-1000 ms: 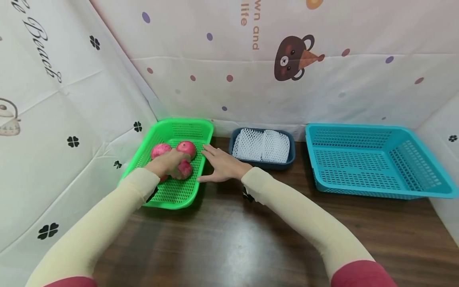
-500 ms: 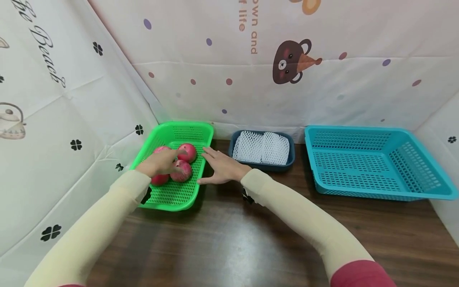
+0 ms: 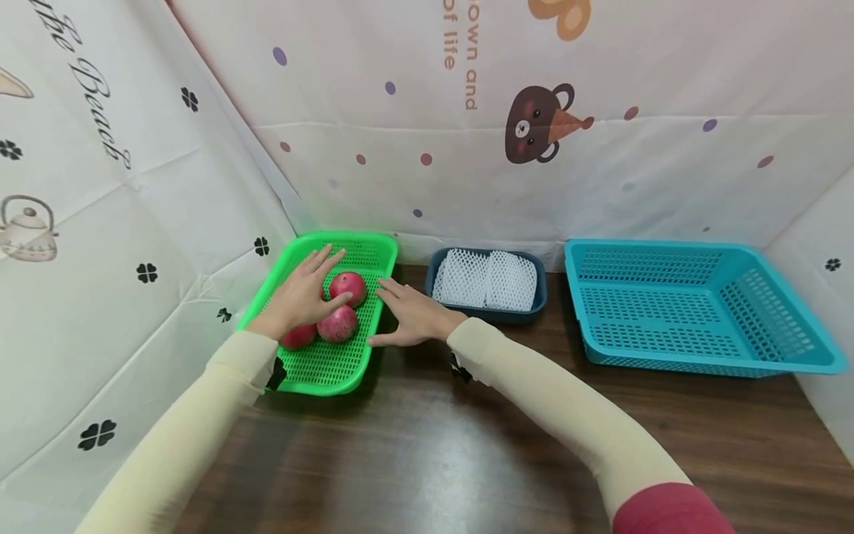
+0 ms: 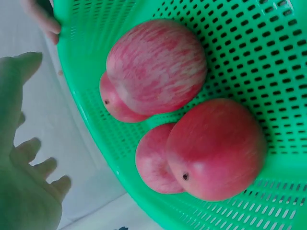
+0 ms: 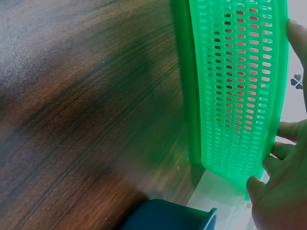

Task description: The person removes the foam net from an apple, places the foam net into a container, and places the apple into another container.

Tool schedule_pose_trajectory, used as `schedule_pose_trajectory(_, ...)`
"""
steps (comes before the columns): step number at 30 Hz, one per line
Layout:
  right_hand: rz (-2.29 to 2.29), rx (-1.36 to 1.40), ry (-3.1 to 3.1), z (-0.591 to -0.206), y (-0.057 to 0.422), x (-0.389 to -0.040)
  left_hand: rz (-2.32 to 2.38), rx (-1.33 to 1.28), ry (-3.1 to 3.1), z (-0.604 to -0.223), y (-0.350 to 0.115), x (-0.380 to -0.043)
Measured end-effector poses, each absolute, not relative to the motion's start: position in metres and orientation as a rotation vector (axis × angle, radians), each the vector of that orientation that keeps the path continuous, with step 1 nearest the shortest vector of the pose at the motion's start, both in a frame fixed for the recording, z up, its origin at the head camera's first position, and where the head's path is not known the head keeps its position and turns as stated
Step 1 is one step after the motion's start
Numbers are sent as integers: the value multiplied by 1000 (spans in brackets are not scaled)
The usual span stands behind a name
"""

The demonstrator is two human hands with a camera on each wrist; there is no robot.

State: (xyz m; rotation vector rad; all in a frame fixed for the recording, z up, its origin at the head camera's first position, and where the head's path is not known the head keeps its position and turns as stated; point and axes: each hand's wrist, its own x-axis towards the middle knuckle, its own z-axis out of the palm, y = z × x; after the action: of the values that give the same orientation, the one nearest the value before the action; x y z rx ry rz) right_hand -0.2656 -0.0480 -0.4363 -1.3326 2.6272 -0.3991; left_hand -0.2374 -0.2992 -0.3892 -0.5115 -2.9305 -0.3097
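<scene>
Several red apples (image 3: 337,324) lie together in a green plastic basket (image 3: 320,382) at the left of the head view. Over the basket's left part is my left hand (image 3: 298,297), fingers spread and holding nothing; it hides part of the apples. The left wrist view shows the apples (image 4: 158,67) resting in the basket, apart from the left hand (image 4: 29,191). At the basket's right rim is my right hand (image 3: 415,315), its fingers spread. In the right wrist view its fingertips (image 5: 255,184) are against the green rim, or very near it.
A dark blue tray (image 3: 510,315) with white foam netting (image 3: 487,279) stands right of the green basket. Farther right is a larger blue basket (image 3: 667,308). Printed white cloth (image 3: 467,193) hangs behind the brown wooden table (image 3: 427,445).
My left hand has let go of an apple, lifted and moved up and left, its fingers spreading. The right hand stays at the rim. The head view has tilted slightly upward.
</scene>
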Motion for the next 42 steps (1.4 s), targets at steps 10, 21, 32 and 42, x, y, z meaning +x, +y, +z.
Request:
schedule_pose_trajectory(10, -374, -1397, 2713, -439, -44, -267, -308, -461, -2877, -399, -296, -245)
schedule_pose_trajectory(21, -279, -1382, 2901, -434, -16, -270, -320, -455, -2876, -402, -294, -249)
schedule_pose_trajectory(32, -217, -1263, 3035, -420, 39, -264, -356, -477, -2841, -407, -293, -249)
schedule_pose_trajectory(42, -166, -1052, 3185, -406, 113, -260, -371, -459, -2821, -397, -297, -240)
